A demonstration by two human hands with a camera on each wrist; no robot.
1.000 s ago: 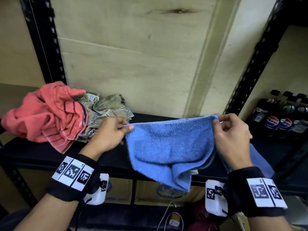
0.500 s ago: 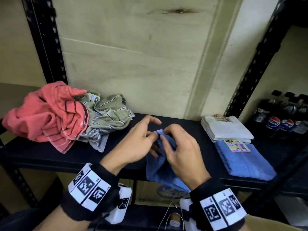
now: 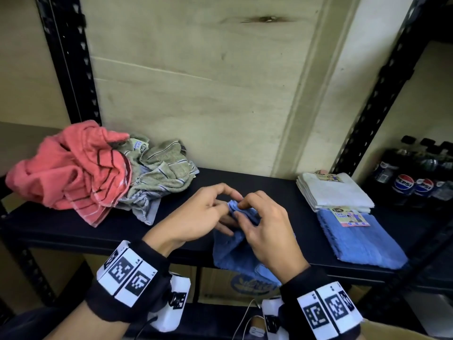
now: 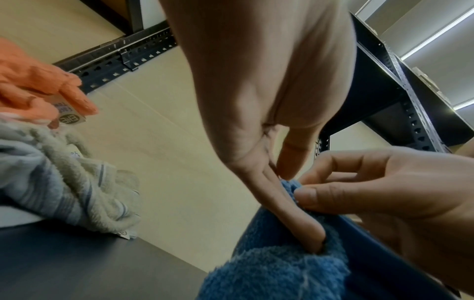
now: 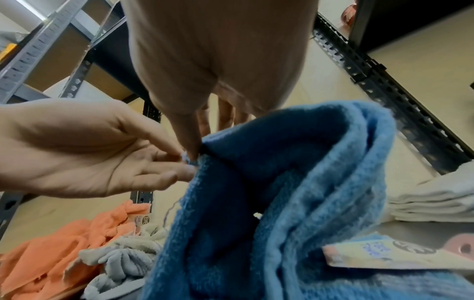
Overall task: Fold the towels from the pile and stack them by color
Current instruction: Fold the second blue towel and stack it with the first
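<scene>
A second ago the blue towel (image 3: 235,244) was stretched wide; now both corners meet mid-frame, pinched by the left hand (image 3: 196,217) and right hand (image 3: 267,231) over the shelf (image 3: 73,231): first fold made.

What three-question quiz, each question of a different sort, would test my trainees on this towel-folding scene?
1. True or false: the red striped towel is already folded.
2. Multiple choice: both hands, the left hand and the right hand, pinch which item? A) white towel B) blue towel C) grey towel
3. Fill in: in the head view, the folded blue towel lies in front of the folded ____ towels.

Key: 1 false, it lies crumpled; 2 B; 3 white.
</scene>
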